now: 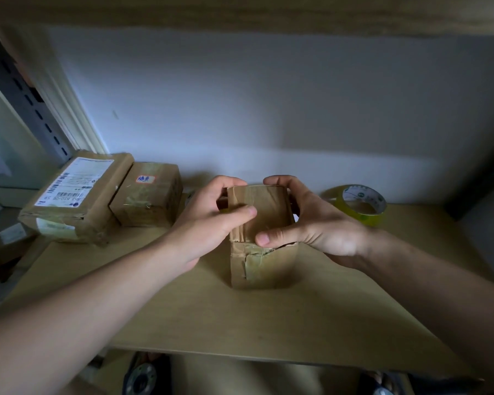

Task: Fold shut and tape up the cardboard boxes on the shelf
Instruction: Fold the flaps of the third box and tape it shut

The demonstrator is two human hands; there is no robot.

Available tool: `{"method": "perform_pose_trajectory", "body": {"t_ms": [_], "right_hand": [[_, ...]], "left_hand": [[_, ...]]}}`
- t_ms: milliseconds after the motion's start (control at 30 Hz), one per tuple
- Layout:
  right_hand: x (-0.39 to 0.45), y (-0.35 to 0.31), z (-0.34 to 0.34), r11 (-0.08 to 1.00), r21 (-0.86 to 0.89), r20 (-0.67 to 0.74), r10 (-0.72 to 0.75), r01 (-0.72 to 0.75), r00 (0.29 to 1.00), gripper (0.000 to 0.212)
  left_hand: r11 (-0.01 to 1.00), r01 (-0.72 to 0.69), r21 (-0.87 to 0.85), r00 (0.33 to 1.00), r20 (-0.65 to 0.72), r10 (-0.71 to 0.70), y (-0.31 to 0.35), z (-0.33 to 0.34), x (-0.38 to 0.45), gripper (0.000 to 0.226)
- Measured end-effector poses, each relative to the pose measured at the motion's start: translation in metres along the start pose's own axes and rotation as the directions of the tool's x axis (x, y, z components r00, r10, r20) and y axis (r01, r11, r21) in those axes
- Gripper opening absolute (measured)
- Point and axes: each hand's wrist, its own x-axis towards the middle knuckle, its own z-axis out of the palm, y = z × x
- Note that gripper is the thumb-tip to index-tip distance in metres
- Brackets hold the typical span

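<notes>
Pressing the top flaps of the small cardboard box (261,238) flat is the job now, so I keep my left hand (214,215) curled over its left edge with the thumb pinning the flap, while my right hand (308,220) grips the right side, thumb on the near corner. The box stands mid-shelf (268,323), and its torn near corner probably needs squaring before taping. To do it well, I should hold one thumb down and reach right for the tape roll (360,203); two sealed parcels (103,198) sit far left.
</notes>
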Motion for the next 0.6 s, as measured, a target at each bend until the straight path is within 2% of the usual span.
{"method": "perform_pose_trajectory", "body": {"t_ms": [167, 267, 400, 433, 533, 600], "right_hand": [[0.003, 0.003, -0.002, 0.998, 0.045, 0.014, 0.038, -0.039, 0.999, 0.095], [0.003, 0.004, 0.001, 0.998, -0.008, 0.017, 0.056, -0.056, 0.998, 0.091], [0.004, 0.001, 0.005, 0.982, -0.180, -0.054, 0.044, -0.053, 0.998, 0.126], [0.003, -0.002, 0.008, 0.970, -0.239, -0.055, 0.030, -0.042, 0.998, 0.130], [0.001, -0.009, 0.013, 0.952, -0.304, -0.077, 0.002, -0.026, 0.997, 0.107], [0.003, -0.007, 0.011, 0.951, -0.307, -0.111, -0.015, -0.020, 0.994, 0.092]], "left_hand": [[1.000, -0.012, -0.016, 0.997, -0.075, 0.011, 0.000, 0.007, 0.002, 0.044], [0.999, -0.025, 0.027, 0.994, -0.107, 0.028, -0.003, 0.009, 0.002, 0.041], [0.995, -0.067, 0.077, 0.987, -0.139, 0.078, -0.004, 0.012, -0.001, 0.021], [0.992, -0.077, 0.095, 0.984, -0.153, 0.091, -0.005, 0.011, -0.001, 0.015], [0.990, -0.093, 0.107, 0.980, -0.165, 0.110, -0.006, 0.008, -0.001, 0.011], [0.990, -0.110, 0.083, 0.982, -0.148, 0.121, -0.006, 0.011, -0.001, 0.019]]}}
